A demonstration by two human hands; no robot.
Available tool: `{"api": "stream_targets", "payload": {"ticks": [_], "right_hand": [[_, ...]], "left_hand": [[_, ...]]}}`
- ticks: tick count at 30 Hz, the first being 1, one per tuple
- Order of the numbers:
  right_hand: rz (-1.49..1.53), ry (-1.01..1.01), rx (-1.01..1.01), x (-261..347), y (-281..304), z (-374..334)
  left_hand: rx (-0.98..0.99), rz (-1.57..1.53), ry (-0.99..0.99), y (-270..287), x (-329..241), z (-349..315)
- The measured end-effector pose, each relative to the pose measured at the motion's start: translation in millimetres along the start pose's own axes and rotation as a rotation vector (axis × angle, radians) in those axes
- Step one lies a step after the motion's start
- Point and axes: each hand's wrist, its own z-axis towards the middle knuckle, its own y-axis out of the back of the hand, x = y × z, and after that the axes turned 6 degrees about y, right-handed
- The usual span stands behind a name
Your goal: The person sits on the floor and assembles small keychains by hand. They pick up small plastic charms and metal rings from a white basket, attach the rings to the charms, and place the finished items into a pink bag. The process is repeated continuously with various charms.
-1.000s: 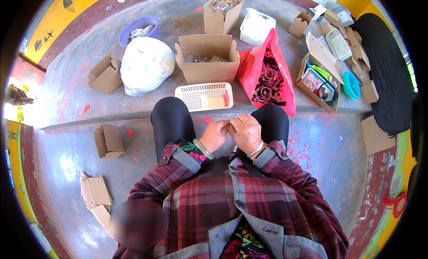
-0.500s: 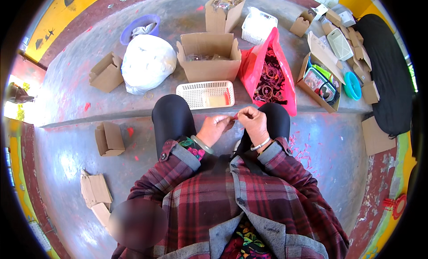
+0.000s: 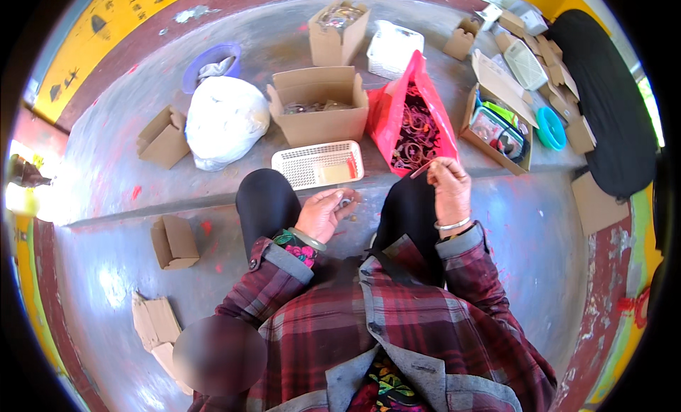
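My right hand [image 3: 452, 192] is pinched closed on a thin reddish strip [image 3: 420, 171], which juts leftward near the pink bag [image 3: 387, 121] beyond. My left hand [image 3: 319, 215] is half curled; I cannot tell whether it grips anything. Beyond it sits the white basket [image 3: 301, 172].

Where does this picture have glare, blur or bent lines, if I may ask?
In the head view, white glare lies on the floor at left; a round blurred patch covers part of the lower left; the step edge curves; the left hand looks partly soft.
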Motion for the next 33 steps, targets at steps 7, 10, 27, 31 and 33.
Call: {"api": "stream_targets", "payload": {"ticks": [7, 10, 27, 31, 33], "right_hand": [[-0.527, 0.01, -0.067, 31, 133, 3], [-0.813, -0.084, -0.056, 17, 203, -5], [-1.63, -0.604, 0.324, 28, 319, -23], [-1.898, -0.831, 0.302, 6, 359, -41], [-1.504, -0.882, 0.056, 28, 326, -33]], "left_hand": [[0.026, 0.051, -0.024, -2, 0, -1], [0.002, 0.066, -0.013, -7, 1, 0], [-0.001, 0.086, 0.011, -5, 4, -1], [-0.012, 0.106, 0.007, -11, 2, -4], [-0.009, 0.086, 0.003, -6, 3, -5]]}}
